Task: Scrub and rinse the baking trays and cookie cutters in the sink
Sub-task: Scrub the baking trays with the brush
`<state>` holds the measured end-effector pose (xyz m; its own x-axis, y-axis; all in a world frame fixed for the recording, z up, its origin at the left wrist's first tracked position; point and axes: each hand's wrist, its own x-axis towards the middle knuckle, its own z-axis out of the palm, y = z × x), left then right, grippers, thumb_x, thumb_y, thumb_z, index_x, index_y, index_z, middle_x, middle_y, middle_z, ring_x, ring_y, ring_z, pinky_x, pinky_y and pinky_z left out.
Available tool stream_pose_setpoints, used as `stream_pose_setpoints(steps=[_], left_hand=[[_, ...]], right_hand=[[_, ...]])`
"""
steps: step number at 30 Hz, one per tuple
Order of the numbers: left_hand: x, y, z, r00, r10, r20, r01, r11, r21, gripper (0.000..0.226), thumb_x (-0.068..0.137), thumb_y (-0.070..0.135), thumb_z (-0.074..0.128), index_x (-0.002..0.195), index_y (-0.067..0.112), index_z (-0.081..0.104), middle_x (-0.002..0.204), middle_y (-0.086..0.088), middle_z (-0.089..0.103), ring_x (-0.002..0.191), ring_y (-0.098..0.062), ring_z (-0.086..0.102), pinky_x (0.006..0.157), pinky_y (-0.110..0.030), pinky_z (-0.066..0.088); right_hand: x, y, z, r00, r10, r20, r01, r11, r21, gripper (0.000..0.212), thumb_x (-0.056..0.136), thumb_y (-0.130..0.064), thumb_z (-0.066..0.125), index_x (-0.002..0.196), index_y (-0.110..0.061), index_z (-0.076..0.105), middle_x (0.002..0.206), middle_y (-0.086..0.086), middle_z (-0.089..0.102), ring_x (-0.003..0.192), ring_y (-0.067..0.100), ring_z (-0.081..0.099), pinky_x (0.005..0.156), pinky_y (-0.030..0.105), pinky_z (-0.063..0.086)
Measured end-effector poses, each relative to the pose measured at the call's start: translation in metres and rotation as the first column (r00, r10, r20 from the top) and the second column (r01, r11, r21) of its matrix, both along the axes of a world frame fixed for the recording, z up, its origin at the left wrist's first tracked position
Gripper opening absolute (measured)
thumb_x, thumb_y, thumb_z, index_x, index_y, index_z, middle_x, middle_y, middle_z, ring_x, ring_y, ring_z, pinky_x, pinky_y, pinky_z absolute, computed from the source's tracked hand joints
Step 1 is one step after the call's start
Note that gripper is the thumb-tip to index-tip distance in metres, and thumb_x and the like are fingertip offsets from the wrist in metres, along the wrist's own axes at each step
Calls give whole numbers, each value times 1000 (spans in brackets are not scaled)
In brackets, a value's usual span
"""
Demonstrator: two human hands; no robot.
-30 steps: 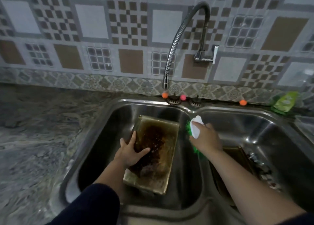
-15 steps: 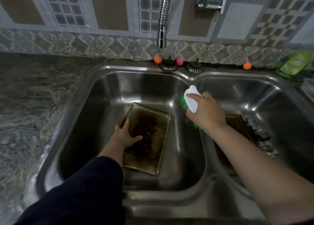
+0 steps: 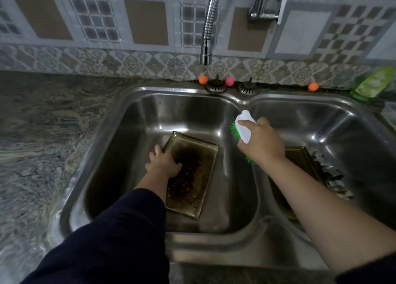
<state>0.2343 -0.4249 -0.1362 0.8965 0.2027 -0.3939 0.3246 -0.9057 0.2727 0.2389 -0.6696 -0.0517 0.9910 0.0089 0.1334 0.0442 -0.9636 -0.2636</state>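
Observation:
A greasy, burnt baking tray [image 3: 192, 176] lies flat on the bottom of the left basin of a steel double sink [image 3: 162, 95]. My left hand [image 3: 164, 164] grips the tray's left rim, thumb inside. My right hand [image 3: 260, 143] hovers over the divider between the basins, shut on a white scrub brush [image 3: 243, 129] with green bristles. A second tray [image 3: 302, 161] lies in the right basin, partly hidden by my right arm. Metal cookie cutters [image 3: 330, 172] lie beside it.
A flexible chrome faucet [image 3: 209, 26] hangs over the left basin; no water runs. Its handle [image 3: 282, 5] is on the wall. Two drain strainers [image 3: 216, 86] and small coloured balls [image 3: 203, 79] sit on the back rim. A green soap pouch [image 3: 372, 83] lies far right. Stone counter [image 3: 42, 133] lies to the left.
The tray, tilted up a second ago, now lies flat on the basin floor under my left hand. The camera dipped down and nearer. My right hand keeps the brush over the divider.

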Motion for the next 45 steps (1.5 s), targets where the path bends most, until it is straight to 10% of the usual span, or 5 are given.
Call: stream_pose_setpoints(steps=[18,32,45], left_hand=[[5,-235,85,863,-337,378,249,932,263,37,94,26,49,129,23,56,135,-4,47,128,-25,37,102,-41,34],[-25,-338,0,989,-6,-150,-1,999,-50,42,93,22,54,130,3,49,128,-14,52,104,-21,53,84,-26,41],[-16,-339,-26,979,165,-117,-162,986,34,33,91,16,54,123,11,50,108,-9,54,95,-21,54,80,-35,49]], right_hand=[[-6,-164,37,997,-68,-25,70,991,111,52,88,-38,59,137,-40,45,124,5,43,111,30,54,79,35,42],[47,-387,69,966,-228,122,200,959,203,45,86,-38,65,130,-33,58,133,12,46,117,34,52,94,38,43],[81,-450,5,940,-327,-96,338,932,131,41,90,-37,58,131,-39,56,152,2,31,121,34,51,88,41,47]])
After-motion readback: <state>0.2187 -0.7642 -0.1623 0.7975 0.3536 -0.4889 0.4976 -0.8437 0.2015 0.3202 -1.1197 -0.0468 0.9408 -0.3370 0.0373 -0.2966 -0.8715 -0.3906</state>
